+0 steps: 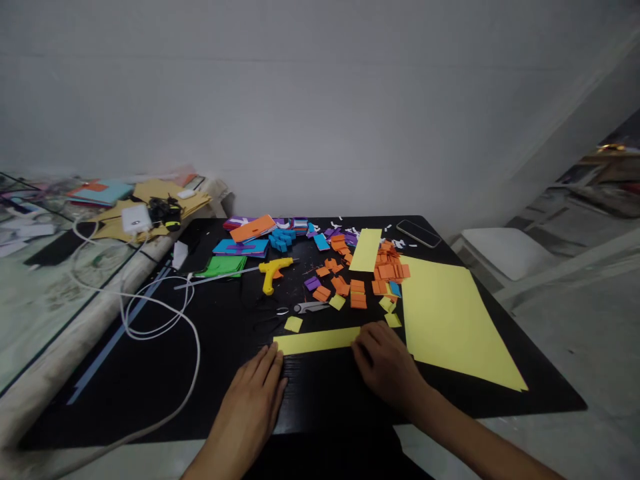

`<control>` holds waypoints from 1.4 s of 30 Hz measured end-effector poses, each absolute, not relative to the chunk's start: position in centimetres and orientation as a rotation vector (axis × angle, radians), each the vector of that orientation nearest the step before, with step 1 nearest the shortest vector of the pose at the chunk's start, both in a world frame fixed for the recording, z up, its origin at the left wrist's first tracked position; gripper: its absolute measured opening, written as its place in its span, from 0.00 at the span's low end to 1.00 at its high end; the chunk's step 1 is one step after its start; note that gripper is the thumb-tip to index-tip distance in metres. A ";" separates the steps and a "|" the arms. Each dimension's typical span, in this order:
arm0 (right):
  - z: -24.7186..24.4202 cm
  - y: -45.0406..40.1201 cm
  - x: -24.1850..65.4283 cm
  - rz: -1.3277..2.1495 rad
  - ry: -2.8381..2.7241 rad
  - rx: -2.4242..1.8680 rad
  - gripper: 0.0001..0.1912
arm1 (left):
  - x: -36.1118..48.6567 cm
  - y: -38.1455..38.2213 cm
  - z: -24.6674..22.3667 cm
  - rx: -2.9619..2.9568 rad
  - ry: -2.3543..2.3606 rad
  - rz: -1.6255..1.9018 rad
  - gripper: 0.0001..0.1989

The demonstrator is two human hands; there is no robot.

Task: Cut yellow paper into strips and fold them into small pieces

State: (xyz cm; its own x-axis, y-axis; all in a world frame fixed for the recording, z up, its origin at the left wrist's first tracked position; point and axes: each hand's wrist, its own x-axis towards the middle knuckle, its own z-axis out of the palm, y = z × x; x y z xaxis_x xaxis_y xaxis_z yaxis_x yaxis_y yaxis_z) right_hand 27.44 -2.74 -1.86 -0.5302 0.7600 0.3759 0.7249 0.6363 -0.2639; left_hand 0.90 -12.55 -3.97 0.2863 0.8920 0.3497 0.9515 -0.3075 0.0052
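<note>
Past the yellow strip (317,341) — left grip (273,347) open on it, right grip (359,341) curled, hold unclear — lie glue gun (271,271) and scraps (358,294).

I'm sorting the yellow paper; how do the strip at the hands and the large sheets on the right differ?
The yellow strip is narrow; the large yellow sheets are much broader. The strip lies crosswise with the left hand and right hand at its ends; the sheets lie to the right of both hands. Both lie on the black table.
</note>
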 end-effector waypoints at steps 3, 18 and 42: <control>-1.4 -2.6 23.9 0.332 -2.552 -1.126 0.07 | 0.9 -12.6 -4.1 -2.343 -1.726 -0.469 0.19; -0.5 -1.4 18.7 0.593 -2.800 -1.187 0.10 | 1.0 -12.7 -4.4 -2.344 -1.765 -0.426 0.19; 0.8 0.3 30.5 0.701 -2.385 -1.650 0.13 | 0.2 -11.1 -1.2 -2.465 -1.966 -0.577 0.13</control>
State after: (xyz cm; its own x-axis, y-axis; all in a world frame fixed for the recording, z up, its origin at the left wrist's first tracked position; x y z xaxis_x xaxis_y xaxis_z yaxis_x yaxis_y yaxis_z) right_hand 30.53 0.27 0.80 -0.3796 0.9157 -0.1323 0.8417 0.2824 -0.4601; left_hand 0.23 -11.06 -1.21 0.1836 0.9537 0.2381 0.9310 -0.2464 0.2694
